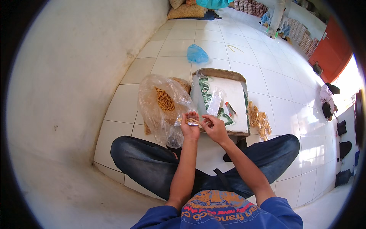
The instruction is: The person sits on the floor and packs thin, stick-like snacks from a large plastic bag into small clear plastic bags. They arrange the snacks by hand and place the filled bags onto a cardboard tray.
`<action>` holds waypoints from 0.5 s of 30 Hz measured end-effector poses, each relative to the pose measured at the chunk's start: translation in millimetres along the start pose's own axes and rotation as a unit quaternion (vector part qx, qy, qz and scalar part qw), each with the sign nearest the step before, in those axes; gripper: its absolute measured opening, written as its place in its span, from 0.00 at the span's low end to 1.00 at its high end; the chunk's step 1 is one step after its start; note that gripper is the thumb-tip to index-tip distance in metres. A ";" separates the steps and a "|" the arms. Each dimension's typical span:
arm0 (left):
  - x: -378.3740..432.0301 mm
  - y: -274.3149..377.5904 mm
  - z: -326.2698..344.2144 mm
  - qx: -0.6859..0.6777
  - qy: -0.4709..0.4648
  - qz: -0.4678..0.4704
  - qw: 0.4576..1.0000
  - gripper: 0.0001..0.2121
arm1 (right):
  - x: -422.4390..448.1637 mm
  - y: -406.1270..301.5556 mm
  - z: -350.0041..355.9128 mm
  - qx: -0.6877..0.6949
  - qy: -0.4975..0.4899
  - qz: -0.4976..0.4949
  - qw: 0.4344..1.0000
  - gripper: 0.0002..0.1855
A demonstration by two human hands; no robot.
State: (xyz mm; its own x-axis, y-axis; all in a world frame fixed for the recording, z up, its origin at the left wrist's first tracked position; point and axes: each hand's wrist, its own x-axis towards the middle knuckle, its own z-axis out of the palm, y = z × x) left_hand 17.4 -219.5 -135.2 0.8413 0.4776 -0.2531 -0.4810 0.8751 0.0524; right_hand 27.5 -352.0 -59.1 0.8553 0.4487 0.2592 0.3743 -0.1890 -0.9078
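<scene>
My left hand [190, 129], palm up, holds a small clear plastic packet [192, 123] with several brown snack sticks inside. At the packet's right end, my right hand [214, 128] pinches with thumb and fingertips; its curled fingers partly hide that end. Just left of my hands stands a large clear plastic bag [151, 97], its mouth open on a heap of brown snack sticks [165, 100]. Beyond my right hand is a low board with a raised wooden rim [238, 86]. On it lie flat clear plastic sleeves [215, 103] and a red and black cutter knife [230, 109].
Filled snack packets [259, 120] lie on the tiles right of the board. A crumpled blue plastic bag [197, 53] sits beyond it. A wall [71, 86] rises at left. Full sacks [186, 12], stacked packets [303, 37] and a pillar [276, 20] stand farther off, with people nearby.
</scene>
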 end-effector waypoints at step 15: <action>-0.2 0.4 1.5 -0.017 0.009 -0.002 1.000 0.09 | 5.3 10.4 -7.2 0.072 -0.010 0.048 0.996 0.08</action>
State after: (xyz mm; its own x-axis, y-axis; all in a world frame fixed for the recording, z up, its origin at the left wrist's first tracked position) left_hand 17.4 -219.1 -133.6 0.8387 0.4724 -0.2709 -0.4860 0.8737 0.0187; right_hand 38.5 -357.9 -64.9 0.8767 0.4523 0.1636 0.2350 -0.1060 -0.9662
